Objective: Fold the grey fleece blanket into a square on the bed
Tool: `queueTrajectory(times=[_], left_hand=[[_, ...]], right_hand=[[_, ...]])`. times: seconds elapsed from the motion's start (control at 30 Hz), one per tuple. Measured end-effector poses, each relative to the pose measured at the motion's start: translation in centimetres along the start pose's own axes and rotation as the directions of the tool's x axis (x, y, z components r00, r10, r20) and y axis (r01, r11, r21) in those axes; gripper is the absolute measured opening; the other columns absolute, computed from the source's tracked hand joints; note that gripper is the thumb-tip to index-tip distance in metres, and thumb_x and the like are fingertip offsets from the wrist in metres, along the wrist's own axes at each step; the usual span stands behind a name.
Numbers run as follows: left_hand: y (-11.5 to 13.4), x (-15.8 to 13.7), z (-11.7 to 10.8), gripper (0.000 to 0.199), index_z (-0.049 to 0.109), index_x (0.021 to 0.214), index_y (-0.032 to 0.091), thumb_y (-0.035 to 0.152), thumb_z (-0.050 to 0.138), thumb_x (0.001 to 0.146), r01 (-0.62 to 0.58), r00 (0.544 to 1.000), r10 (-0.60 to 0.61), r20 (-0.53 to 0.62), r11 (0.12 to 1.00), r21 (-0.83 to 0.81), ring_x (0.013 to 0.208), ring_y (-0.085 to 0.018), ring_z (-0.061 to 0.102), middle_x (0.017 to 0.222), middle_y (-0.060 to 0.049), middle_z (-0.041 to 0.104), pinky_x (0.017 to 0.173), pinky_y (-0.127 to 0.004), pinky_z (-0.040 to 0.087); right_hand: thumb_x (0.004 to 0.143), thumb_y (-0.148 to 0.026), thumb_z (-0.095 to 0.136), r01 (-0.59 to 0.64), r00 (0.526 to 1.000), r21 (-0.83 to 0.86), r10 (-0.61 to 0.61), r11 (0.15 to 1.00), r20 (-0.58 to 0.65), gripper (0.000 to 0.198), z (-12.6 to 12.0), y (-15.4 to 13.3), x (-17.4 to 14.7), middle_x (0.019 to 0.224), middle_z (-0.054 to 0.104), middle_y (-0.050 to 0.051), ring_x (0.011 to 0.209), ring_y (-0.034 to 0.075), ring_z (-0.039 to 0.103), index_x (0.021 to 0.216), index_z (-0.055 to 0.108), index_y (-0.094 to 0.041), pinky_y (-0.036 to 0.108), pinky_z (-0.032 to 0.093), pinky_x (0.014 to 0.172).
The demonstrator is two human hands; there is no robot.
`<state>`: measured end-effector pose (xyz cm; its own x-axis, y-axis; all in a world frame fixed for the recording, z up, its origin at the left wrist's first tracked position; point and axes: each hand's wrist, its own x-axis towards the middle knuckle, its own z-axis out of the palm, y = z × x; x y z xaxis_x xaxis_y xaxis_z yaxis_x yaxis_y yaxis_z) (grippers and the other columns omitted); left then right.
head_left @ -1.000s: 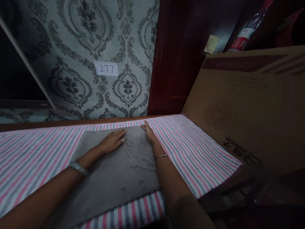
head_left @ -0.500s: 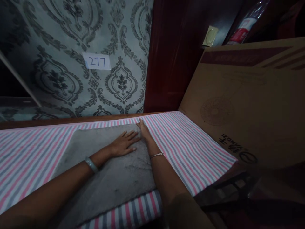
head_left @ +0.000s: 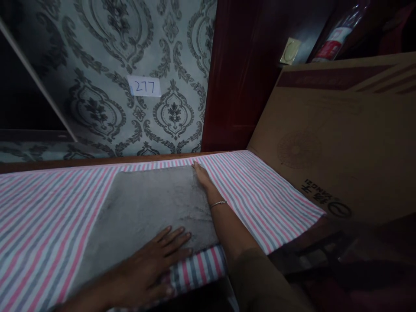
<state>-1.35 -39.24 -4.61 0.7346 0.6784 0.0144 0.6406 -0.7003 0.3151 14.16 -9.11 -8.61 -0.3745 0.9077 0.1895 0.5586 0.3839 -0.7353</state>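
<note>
A grey, soft-looking cloth (head_left: 139,203) lies spread flat over a pink, grey and white striped cloth (head_left: 256,190). My left hand (head_left: 149,266) is palm down on the near part of the grey cloth, its fingers spread and the thumb by the front edge, where the striped cloth hangs over. At the far right corner of the grey cloth rests my right hand (head_left: 202,175), fingers stretched forward along the edge and partly hidden by the hand itself. Slight creases run across the grey cloth's right side.
A large cardboard box (head_left: 344,143) stands at the right, with a plastic bottle (head_left: 334,41) behind it. The patterned wall (head_left: 175,108) carries a paper label (head_left: 144,86) reading 277. A dark screen (head_left: 29,95) is at the left.
My left hand has slid from the grey cloth's far middle back toward its near edge. My right hand stays at the far right corner. The view has shifted slightly left.
</note>
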Motion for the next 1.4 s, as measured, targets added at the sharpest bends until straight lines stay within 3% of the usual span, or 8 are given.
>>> queueTrajectory(times=[0.13, 0.27, 0.37, 0.63, 0.83, 1.0, 1.23, 1.4], left_hand=[[-1.0, -2.5, -0.1, 0.058, 0.025, 0.152, 0.04, 0.046, 0.041, 0.097, 0.156, 0.979, -0.15, -0.136, 0.987, 0.03, 0.144, -0.02, 0.034, 0.158, 0.001, 0.032, 0.116, -0.042, 0.036], [-5.3, -4.2, -0.2, 0.06, 0.034, 0.151, 0.031, 0.053, 0.039, 0.094, 0.454, 0.875, -0.391, -0.284, 0.866, 0.208, 0.146, -0.03, 0.028, 0.159, -0.006, 0.029, 0.118, -0.058, 0.023], [-7.9, -5.0, 0.2, 0.064, 0.033, 0.151, 0.03, 0.057, 0.035, 0.093, 0.571, 0.812, -0.484, -0.326, 0.774, 0.273, 0.147, -0.034, 0.024, 0.16, -0.007, 0.027, 0.116, -0.062, 0.023], [-8.0, -4.9, 0.7, 0.066, 0.035, 0.151, 0.028, 0.059, 0.03, 0.092, 0.611, 0.781, -0.514, -0.354, 0.746, 0.264, 0.147, -0.034, 0.026, 0.159, -0.007, 0.029, 0.115, -0.059, 0.023], [-7.2, -4.4, 0.0, 0.066, 0.042, 0.147, 0.025, 0.056, 0.03, 0.091, 0.649, 0.75, -0.573, -0.331, 0.735, 0.195, 0.146, -0.032, 0.028, 0.158, -0.008, 0.034, 0.116, -0.056, 0.023], [-7.1, -4.7, -0.2, 0.065, 0.046, 0.144, 0.02, 0.052, 0.029, 0.089, 0.696, 0.69, -0.608, -0.392, 0.706, 0.129, 0.145, -0.029, 0.032, 0.154, -0.011, 0.04, 0.118, -0.053, 0.022], [-8.7, -5.8, -1.7, 0.074, 0.048, 0.139, 0.007, 0.053, 0.03, 0.084, 0.852, 0.437, -0.777, -0.453, 0.519, -0.069, 0.146, -0.033, 0.026, 0.157, -0.019, 0.031, 0.118, -0.047, 0.025], [-12.1, -5.6, -5.1, 0.084, 0.032, 0.146, -0.002, 0.055, 0.031, 0.085, 0.901, 0.221, -0.925, -0.308, 0.315, -0.299, 0.136, -0.037, 0.042, 0.149, -0.025, 0.042, 0.109, -0.047, 0.038]], right_hand=[[0.098, -0.063, 0.011, -0.013, 0.997, -0.049, 0.017, 0.999, 0.07, 0.071, -0.5, -1.0, -0.6, 0.156, 0.037, 0.002, 0.148, 0.018, 0.025, 0.148, 0.044, -0.025, 0.037, 0.015, 0.121], [0.101, -0.057, 0.02, 0.044, 0.967, -0.212, 0.012, 0.976, 0.253, 0.06, -1.6, -2.2, -1.7, 0.162, 0.024, 0.001, 0.151, 0.022, 0.012, 0.15, 0.04, -0.028, 0.046, 0.006, 0.122], [0.101, -0.056, 0.022, 0.137, 0.928, -0.324, -0.007, 0.936, 0.373, 0.06, -2.5, -2.7, -4.0, 0.164, 0.015, 0.003, 0.151, 0.026, 0.008, 0.154, 0.031, -0.029, 0.054, 0.006, 0.12], [0.099, -0.058, 0.03, 0.45, 0.859, -0.403, -0.264, 0.797, 0.438, 0.062, -3.8, -2.4, -16.7, 0.164, 0.016, 0.0, 0.151, 0.027, 0.007, 0.156, 0.022, -0.033, 0.053, 0.009, 0.12], [0.099, -0.054, 0.036, 0.369, 0.907, -0.346, -0.252, 0.862, 0.338, 0.058, -4.4, -2.2, -23.9, 0.163, 0.017, -0.007, 0.152, 0.024, 0.005, 0.154, 0.02, -0.042, 0.052, 0.011, 0.121], [0.1, -0.045, 0.038, 0.291, 0.938, -0.273, -0.217, 0.917, 0.272, 0.05, -4.7, -1.5, -24.7, 0.159, 0.031, -0.003, 0.15, 0.024, 0.017, 0.15, 0.036, -0.039, 0.054, 0.018, 0.119], [0.097, -0.045, 0.045, 0.205, 0.978, -0.245, -0.187, 0.948, 0.096, 0.057, -4.7, 0.0, -20.3, 0.157, 0.034, 0.013, 0.148, 0.027, 0.024, 0.147, 0.045, -0.018, 0.049, 0.022, 0.119], [0.096, -0.04, 0.047, 0.22, 0.973, -0.322, -0.182, 0.921, 0.144, 0.06, -3.3, -1.7, -14.6, 0.159, 0.03, 0.013, 0.149, 0.027, 0.019, 0.15, 0.04, -0.016, 0.047, 0.019, 0.12]])
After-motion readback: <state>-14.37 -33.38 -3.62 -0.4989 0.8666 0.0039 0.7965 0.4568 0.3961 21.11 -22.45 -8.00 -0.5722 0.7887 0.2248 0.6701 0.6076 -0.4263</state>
